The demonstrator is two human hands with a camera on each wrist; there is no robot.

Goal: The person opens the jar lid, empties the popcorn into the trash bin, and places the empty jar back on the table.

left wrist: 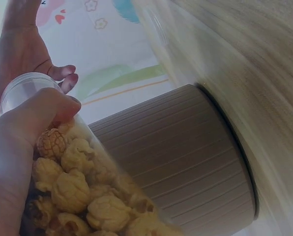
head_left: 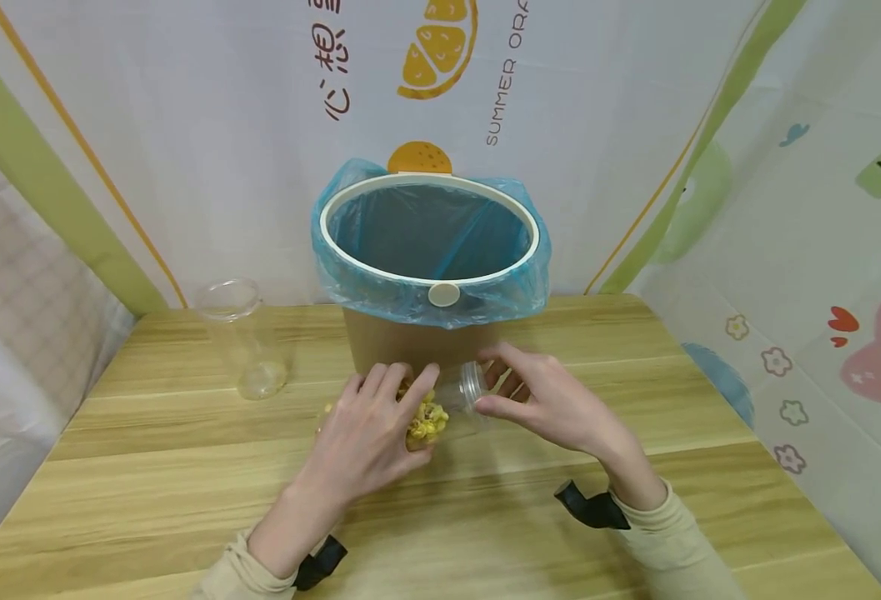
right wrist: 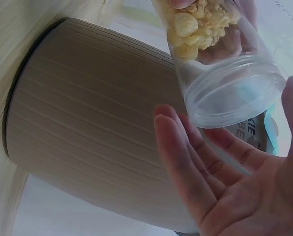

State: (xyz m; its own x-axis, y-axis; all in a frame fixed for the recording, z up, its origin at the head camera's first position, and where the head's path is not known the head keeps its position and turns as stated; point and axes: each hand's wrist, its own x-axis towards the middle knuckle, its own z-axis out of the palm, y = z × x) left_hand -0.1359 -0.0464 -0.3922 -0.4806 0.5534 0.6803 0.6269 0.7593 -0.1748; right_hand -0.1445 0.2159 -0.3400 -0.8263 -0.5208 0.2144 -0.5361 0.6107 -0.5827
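Note:
A clear plastic jar [head_left: 451, 387] of popcorn [head_left: 427, 421] lies tipped toward its side in front of the bin, its threaded mouth pointing right. My left hand [head_left: 368, 425] grips the jar's body, the thumb wrapped over it near the neck in the left wrist view. The popcorn sits back from the mouth, with the neck end bare in the right wrist view. My right hand [head_left: 541, 396] is at the mouth, thumb and fingers spread loosely on either side of the uncapped rim [right wrist: 235, 118], the palm holding nothing.
A tall bin [head_left: 410, 342] lined with a blue plastic bag [head_left: 327, 267] stands at the table's back, just beyond both hands. A second clear jar [head_left: 232, 315] stands upright at the left. Printed curtains [head_left: 222, 150] hang behind the wooden table [head_left: 207, 500].

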